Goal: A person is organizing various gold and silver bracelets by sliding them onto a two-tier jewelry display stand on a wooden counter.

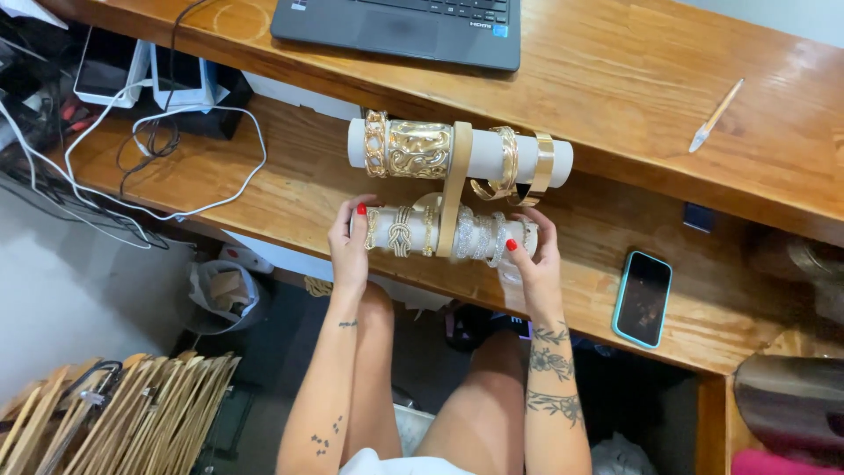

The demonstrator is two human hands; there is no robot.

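Note:
A two-tier bracelet display stand [456,180] stands on the lower wooden shelf [290,198]. Its upper white roll [479,158] carries wide gold cuffs and gold bangles [419,149]. Several gold and sparkly bracelets [475,236] sit on the lower white roll. My left hand [350,249] grips the left end of the lower roll. At the right end of that roll my right hand [536,264] holds on, its fingers among the bracelets there. Both hands have red nails.
A dark laptop [400,26] and a pen [716,114] lie on the upper desk [633,79]. A phone in a teal case [643,297] lies on the shelf to the right. White and black cables [149,167] trail at left. Wooden hangers [123,413] stand below left.

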